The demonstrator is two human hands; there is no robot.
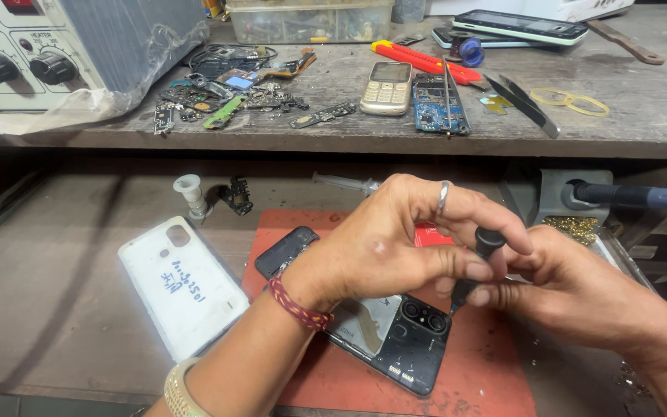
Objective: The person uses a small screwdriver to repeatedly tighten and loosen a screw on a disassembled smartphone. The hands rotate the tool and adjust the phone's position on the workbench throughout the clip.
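A black smartphone (395, 340) lies back-side up on a red work mat (496, 371), its camera module facing me. My left hand (395, 247), with a ring and a red thread bracelet, reaches across the phone and pinches the black cap of a small screwdriver (479, 261). My right hand (573, 289) grips the same screwdriver lower down, its tip pointing down beside the camera module. Both hands hide the middle of the phone.
A white phone back cover (183, 286) lies left of the mat. On the upper shelf sit a gold keypad phone (386, 86), a blue circuit board (439, 104), tweezers (525, 104), a red cutter (426, 60), loose parts (225, 96) and a power supply (55, 54).
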